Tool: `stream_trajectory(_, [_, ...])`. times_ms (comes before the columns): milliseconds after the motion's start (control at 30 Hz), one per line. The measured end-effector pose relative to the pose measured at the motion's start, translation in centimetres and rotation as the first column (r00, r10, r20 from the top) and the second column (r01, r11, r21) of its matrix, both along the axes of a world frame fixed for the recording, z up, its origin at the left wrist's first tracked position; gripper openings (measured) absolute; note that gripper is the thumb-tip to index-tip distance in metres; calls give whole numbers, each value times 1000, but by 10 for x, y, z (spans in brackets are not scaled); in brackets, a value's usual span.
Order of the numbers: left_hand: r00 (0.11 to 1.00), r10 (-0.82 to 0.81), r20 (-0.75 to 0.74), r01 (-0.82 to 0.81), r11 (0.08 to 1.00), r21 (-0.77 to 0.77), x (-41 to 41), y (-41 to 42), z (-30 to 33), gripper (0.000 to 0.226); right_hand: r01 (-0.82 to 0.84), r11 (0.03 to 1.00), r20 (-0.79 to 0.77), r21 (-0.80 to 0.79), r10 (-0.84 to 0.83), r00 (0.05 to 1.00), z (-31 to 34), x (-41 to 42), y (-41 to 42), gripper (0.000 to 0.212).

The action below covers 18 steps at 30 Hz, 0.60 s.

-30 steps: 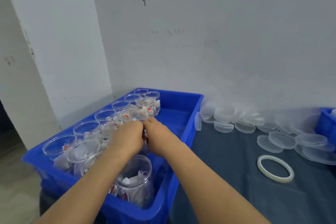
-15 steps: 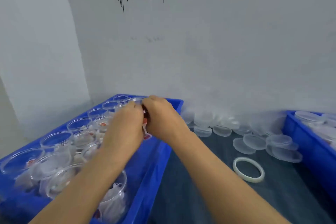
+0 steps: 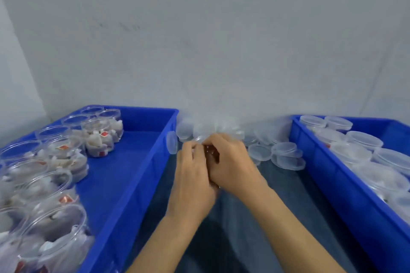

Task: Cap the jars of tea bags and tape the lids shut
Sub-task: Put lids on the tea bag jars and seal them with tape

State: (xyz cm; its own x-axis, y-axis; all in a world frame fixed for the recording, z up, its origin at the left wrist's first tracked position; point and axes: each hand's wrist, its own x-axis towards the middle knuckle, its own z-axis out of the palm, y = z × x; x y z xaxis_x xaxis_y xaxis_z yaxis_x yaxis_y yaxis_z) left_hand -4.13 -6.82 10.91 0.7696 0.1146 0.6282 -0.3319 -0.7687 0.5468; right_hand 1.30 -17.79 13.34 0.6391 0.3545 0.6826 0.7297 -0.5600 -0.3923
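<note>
Hands meet over the tabletop (image 3: pixel 277 217) between two blue bins. The left hand (image 3: pixel 193 186) and right hand (image 3: pixel 230 166) both have fingers curled round a small clear jar (image 3: pixel 207 150), mostly hidden between them, so both grips are closed on it. The jar sits just in front of the loose lids (image 3: pixel 259 152) heaped by the wall. To cap well, I judge one hand should steady the jar upright while the other seats a lid flat and presses evenly round the rim before taping. Both forearms reach forward, wrists angled inward, knuckles up. Open jars fill the left bin (image 3: pixel 142 162); capped ones the right bin (image 3: pixel 332 184).
</note>
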Motion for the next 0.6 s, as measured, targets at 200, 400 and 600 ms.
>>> stream_trajectory(200, [994,-108,-30,107,994,-25,23,-3,-51,46,35,986,-58,162,-26,998,-51,7,-25,22])
stream_trajectory(400, [984,-153,87,159,986,-58,50,-6,-75,40,21,961,-1,277,-21,1000,-59,22,-41,26])
stream_trajectory(600, [977,-126,174,149,981,-125,60,-3,-89,49,440,871,-215,219,-397,892,-60,90,-74,21])
